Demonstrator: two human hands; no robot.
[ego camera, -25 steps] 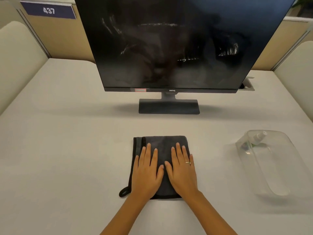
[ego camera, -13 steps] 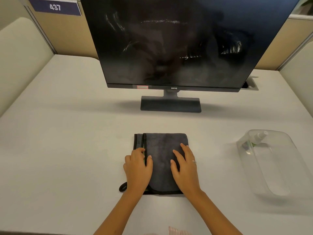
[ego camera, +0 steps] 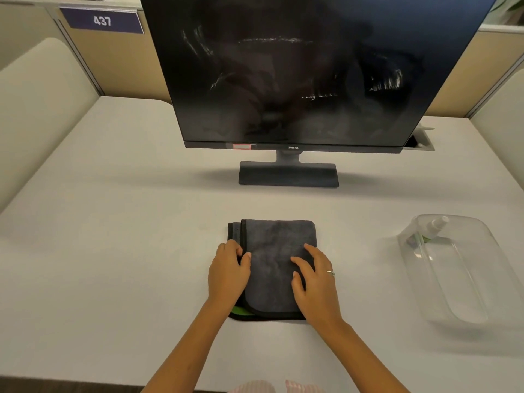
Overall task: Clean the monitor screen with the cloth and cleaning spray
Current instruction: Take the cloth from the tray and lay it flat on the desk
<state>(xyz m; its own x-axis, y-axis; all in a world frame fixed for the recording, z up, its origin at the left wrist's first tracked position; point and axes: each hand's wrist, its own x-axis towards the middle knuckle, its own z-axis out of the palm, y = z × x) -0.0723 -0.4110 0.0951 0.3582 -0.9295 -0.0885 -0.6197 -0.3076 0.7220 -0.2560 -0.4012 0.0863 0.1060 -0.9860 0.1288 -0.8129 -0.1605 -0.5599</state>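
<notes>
A dark monitor (ego camera: 297, 80) with white smears on its screen stands at the back of the white desk. A folded dark grey cloth (ego camera: 272, 245) lies flat in front of it. My left hand (ego camera: 228, 273) is at the cloth's left edge, fingers curled, thumb on top, pinching the folded layers. My right hand (ego camera: 314, 282) rests on the cloth's right side with bent, spread fingers, tips touching the fabric. A small spray bottle (ego camera: 433, 226) lies in a clear plastic container (ego camera: 467, 307) at the right, away from both hands.
The monitor's flat base (ego camera: 288, 174) sits between the cloth and the screen. A cable port (ego camera: 419, 140) opens in the desk behind the monitor's right corner. Beige partitions border the desk, with a "437" sign (ego camera: 102, 21) at the back left.
Both hands lay flat on the cloth a second ago. They have since drawn back and apart, the left fingers curling onto the left edge and the right fingers arching.
</notes>
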